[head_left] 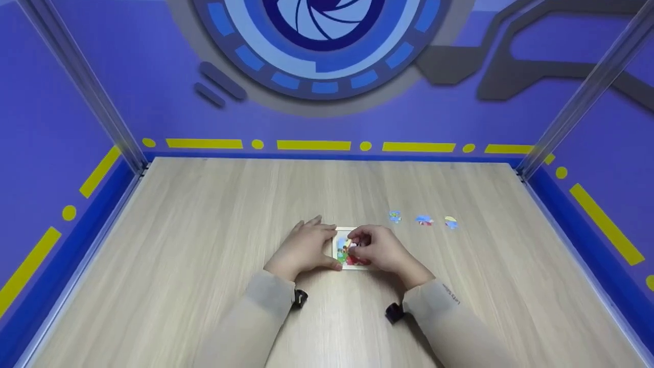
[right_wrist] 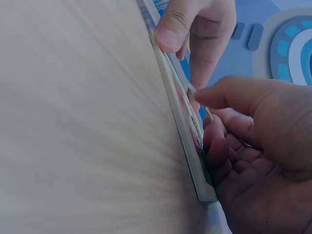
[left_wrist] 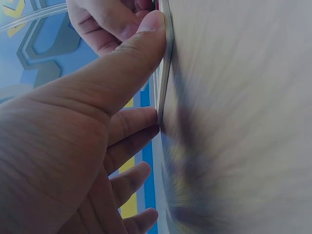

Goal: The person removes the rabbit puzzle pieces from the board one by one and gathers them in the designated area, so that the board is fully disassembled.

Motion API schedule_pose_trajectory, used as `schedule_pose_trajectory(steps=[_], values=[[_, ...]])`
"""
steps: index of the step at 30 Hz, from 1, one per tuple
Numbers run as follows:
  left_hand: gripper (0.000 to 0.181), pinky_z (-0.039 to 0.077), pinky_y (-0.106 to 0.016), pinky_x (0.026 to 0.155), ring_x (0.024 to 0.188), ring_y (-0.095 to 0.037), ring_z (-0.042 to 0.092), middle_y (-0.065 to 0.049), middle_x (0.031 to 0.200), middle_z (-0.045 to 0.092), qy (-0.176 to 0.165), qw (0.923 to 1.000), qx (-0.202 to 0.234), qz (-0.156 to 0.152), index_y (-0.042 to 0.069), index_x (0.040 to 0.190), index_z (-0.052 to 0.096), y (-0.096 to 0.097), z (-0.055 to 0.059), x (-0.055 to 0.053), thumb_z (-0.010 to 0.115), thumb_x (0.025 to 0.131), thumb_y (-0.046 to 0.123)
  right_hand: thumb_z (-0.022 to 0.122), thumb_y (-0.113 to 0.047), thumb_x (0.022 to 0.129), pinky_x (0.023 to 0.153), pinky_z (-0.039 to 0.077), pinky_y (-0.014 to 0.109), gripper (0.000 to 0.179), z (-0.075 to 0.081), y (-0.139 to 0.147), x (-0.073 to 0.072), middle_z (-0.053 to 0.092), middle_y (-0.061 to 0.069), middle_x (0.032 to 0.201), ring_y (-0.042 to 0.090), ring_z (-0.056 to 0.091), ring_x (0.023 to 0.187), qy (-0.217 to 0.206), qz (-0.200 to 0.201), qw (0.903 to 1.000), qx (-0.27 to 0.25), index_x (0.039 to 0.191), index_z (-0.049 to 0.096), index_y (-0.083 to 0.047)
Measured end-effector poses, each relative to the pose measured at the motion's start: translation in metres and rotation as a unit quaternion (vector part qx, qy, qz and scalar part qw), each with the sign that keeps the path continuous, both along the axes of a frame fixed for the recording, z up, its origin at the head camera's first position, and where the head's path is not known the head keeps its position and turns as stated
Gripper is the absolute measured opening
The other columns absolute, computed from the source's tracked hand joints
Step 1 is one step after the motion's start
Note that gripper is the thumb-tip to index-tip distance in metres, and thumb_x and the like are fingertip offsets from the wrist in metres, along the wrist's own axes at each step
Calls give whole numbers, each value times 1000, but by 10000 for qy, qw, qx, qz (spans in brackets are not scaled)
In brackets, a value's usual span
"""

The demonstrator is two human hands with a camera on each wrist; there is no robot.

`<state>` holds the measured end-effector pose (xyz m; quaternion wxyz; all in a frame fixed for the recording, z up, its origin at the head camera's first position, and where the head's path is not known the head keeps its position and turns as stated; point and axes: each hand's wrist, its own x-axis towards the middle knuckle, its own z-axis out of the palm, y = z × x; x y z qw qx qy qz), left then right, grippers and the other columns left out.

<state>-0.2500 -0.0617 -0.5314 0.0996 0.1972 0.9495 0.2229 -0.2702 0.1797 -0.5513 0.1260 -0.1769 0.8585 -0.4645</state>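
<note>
Beneath the fingers (head_left: 324, 234) spreads a broad surface (head_left: 204, 214) of pale wood grain. Beyond the fingers, a violet-blue back wall (head_left: 317, 125) carries a large round emblem (head_left: 322, 46) in blues, with angular grey shapes (head_left: 503, 82) off to its right. Yellow dashes and dots (head_left: 314, 145) run along the wall's foot. To the fingers' left and right stand matching side walls (head_left: 30, 153), metal posts (head_left: 86, 82) marking both far corners. Light falls fairly evenly.

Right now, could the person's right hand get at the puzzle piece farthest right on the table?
Probably yes: nothing visible stands between the right hand and the rightmost piece. But that hand pinches a thin piece, so it would likely have to let go first.
</note>
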Motion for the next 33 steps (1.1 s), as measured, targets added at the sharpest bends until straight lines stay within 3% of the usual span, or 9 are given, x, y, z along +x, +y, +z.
schedule_pose_trajectory(steps=[5,11,15,23,33], values=[[92,18,-66,146,176,-36,31,0,174,57,-20,10000,35,-3,11,159,66,-2,0,0,97,85,56,80,-8,99,69,55,15,29,2,7,-6,77,7,98,9,66,83,-281,231,9984,-428,124,78,6],[92,17,-66,146,176,-36,31,-2,174,57,-30,10000,57,3,11,159,66,-3,-1,0,97,85,56,80,-10,100,77,57,15,30,12,19,-8,77,7,103,12,65,92,-320,505,9974,-410,126,78,6],[92,18,-66,146,175,-37,31,-1,174,57,-18,10000,41,-4,11,158,67,-2,-2,-1,97,84,56,82,-15,101,76,55,17,30,22,30,-6,74,5,104,17,63,95,-297,381,9984,-310,126,80,0],[92,19,-66,146,176,-36,31,-1,174,57,-58,10000,13,-49,12,159,67,0,-1,-1,98,84,55,86,-19,98,79,54,21,27,32,64,1,76,4,105,19,63,95,138,173,9993,300,123,83,-10],[90,20,-67,145,175,-37,32,-1,173,58,21,10000,11,-21,12,157,68,1,0,-1,98,84,54,87,-17,97,77,52,22,26,33,94,-10,75,4,100,18,62,91,228,-51,9993,300,121,83,-7]])
